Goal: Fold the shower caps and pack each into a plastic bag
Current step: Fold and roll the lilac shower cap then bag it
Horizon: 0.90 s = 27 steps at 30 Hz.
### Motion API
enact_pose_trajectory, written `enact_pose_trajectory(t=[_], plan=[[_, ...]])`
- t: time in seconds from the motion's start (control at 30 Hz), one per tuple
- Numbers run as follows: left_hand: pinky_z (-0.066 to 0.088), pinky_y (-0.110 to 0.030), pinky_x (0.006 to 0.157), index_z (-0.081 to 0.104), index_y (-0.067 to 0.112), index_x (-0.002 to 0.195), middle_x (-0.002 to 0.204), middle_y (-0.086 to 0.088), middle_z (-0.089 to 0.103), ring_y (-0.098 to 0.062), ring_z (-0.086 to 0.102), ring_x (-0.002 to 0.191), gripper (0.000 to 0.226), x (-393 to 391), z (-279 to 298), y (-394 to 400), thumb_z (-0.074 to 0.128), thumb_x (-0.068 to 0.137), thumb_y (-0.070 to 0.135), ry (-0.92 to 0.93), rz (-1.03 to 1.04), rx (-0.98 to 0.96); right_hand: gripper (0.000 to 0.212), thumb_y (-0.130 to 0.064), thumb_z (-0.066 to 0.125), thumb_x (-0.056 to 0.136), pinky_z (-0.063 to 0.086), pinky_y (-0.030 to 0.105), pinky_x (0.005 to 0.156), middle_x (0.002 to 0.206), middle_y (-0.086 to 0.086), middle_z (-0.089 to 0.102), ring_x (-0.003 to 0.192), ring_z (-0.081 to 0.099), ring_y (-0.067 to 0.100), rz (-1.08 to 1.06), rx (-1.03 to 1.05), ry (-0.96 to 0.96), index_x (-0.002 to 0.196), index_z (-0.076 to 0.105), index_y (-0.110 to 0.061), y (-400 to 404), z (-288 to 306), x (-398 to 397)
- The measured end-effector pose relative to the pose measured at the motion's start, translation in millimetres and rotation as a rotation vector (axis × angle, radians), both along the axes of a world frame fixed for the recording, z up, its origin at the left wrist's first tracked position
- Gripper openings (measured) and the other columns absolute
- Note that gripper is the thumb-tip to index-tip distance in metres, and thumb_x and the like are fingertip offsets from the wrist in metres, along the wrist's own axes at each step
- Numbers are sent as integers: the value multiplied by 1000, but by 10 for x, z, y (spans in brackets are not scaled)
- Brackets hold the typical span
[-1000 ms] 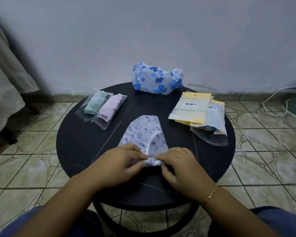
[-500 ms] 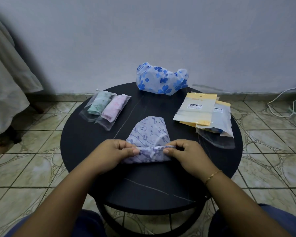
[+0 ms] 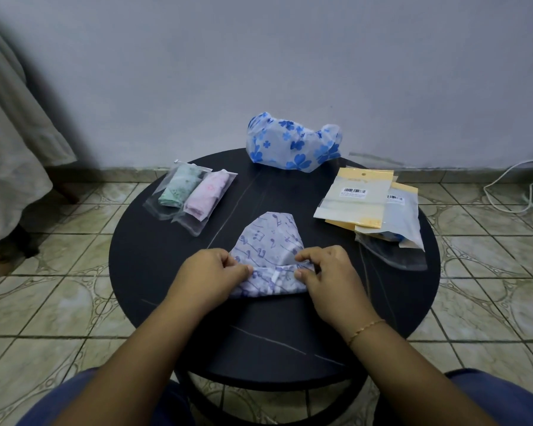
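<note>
A white shower cap with purple music notes (image 3: 268, 241) lies flat on the round black table (image 3: 154, 250), its near edge turned up into a folded band. My left hand (image 3: 210, 275) pinches the left end of that band, and my right hand (image 3: 326, 275) pinches the right end. A puffy blue-flowered shower cap (image 3: 293, 146) sits at the table's far edge. Two packed clear bags (image 3: 191, 195) with a green and a pink folded cap lie at the back left. A stack of unused plastic bags with yellow headers (image 3: 366, 204) lies at the right.
The table stands on a tiled floor (image 3: 59, 287) close to a pale wall. Light fabric (image 3: 10, 142) hangs at the far left. A white cable (image 3: 511, 192) runs along the floor at the right. My knees in blue show at the bottom corners.
Both hands have rolled the near edge of the music-note cap one fold further away from me, and the hands have spread apart to the ends of the band.
</note>
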<state>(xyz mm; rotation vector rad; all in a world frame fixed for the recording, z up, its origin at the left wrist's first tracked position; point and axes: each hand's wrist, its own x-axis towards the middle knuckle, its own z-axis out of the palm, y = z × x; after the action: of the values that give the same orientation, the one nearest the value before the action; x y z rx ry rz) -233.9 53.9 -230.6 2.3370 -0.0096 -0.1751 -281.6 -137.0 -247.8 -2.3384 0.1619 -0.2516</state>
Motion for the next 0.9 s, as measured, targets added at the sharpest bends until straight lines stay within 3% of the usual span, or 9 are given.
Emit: enact_pose_trajectory(t=[0.07, 0.13, 0.27, 0.33, 0.4, 0.57, 0.7, 0.8, 0.9], plan=[[53, -35, 80, 63, 27, 84, 87, 9, 67, -12, 66, 81, 17, -36, 3, -35, 71, 76, 39, -73, -47, 86, 21, -18, 62, 88, 43, 27, 83, 109, -6, 42, 98, 49, 15, 12, -114, -56, 105, 65, -30, 34, -41, -40], [48, -30, 82, 54, 34, 114, 116, 12, 50, -11, 58, 101, 35, -71, -28, -54, 65, 81, 40, -204, -107, 259, 24, -14, 68, 82, 42, 36, 82, 120, 3, 50, 106, 47, 23, 9, -311, -188, 101, 68, -29, 47, -103, -60], [47, -34, 85, 45, 29, 135, 151, 5, 33, -18, 45, 127, 54, -104, -94, -69, 42, 82, 26, -619, -390, 458, 30, -19, 51, 76, 32, 30, 73, 107, -6, 64, 101, 44, 13, 101, -512, -358, 94, 71, -33, 44, -116, -80], [37, -40, 100, 41, 32, 140, 152, 4, 31, -17, 33, 139, 63, -60, -101, -100, 22, 80, 29, -544, -540, 563, 39, -22, 41, 75, 30, 28, 71, 99, -14, 67, 98, 46, 7, 157, -531, -329, 98, 71, -32, 25, -122, -88], [8, -33, 115, 20, 37, 147, 157, 13, 11, -6, 8, 145, 59, -20, -132, -99, 12, 89, 30, -334, -594, 561, 44, -26, 37, 76, 33, 29, 70, 102, -16, 67, 100, 49, 5, 196, -546, -254, 105, 69, -33, 2, -86, -98], [-7, -34, 117, 17, 39, 147, 156, 19, 8, 4, 2, 142, 57, 79, -113, -58, 29, 97, 14, -143, -613, 457, 58, -42, 21, 84, 20, 29, 88, 143, -24, 36, 132, 28, -3, 302, -545, -70, 140, 35, -42, -64, -70, -145], [-9, -33, 117, 28, 33, 141, 148, 24, 24, 6, 16, 139, 52, 74, -112, -51, 33, 95, 10, -71, -566, 259, 50, -42, 24, 89, 21, 31, 84, 139, -23, 43, 127, 36, 0, 296, -512, -73, 136, 40, -43, -78, -74, -144], [-9, -34, 116, 39, 30, 106, 145, 24, 33, 10, 29, 131, 23, 56, -102, -27, 38, 93, 11, -21, -541, 134, 38, -34, 34, 97, 22, 33, 86, 136, -22, 46, 125, 37, 2, 315, -479, -77, 133, 43, -43, -95, -72, -155], [-9, -35, 115, 45, 30, 92, 140, 29, 38, 16, 35, 122, 13, 45, -84, 22, 53, 90, 40, -10, -541, 135, 36, -35, 29, 98, 22, 32, 85, 130, -23, 50, 118, 40, 3, 331, -477, -61, 130, 44, -43, -106, -10, -162]])
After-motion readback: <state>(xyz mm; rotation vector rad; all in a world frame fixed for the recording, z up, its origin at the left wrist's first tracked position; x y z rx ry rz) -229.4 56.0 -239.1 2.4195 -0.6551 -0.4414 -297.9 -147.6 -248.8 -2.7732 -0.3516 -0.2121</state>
